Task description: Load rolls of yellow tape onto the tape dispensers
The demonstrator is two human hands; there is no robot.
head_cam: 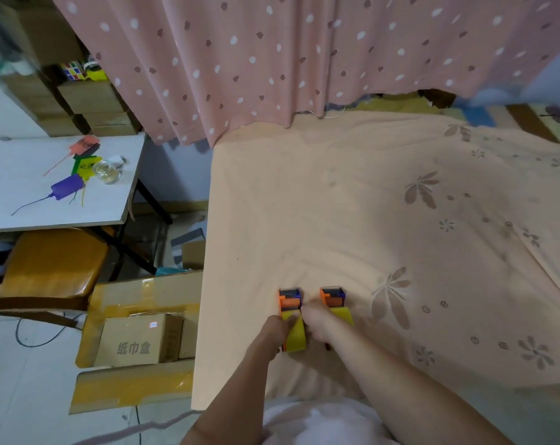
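Note:
Two orange-and-blue tape dispensers lie side by side on the peach bedsheet point(352, 220), each loaded with a yellow tape roll. My left hand point(280, 326) grips the left dispenser point(289, 301) at its yellow roll point(296, 338). My right hand point(317, 319) lies between the two, resting on the roll of the right dispenser point(332, 297), whose yellow tape point(342, 314) shows beside my fingers. The rear parts of both dispensers are hidden under my hands.
A pink polka-dot curtain point(272, 59) hangs behind the bed. To the left stand a white table point(21, 200) with a glass jar point(106, 171) and tags, an orange stool point(50, 264), and taped cardboard boxes point(137, 342) on the floor.

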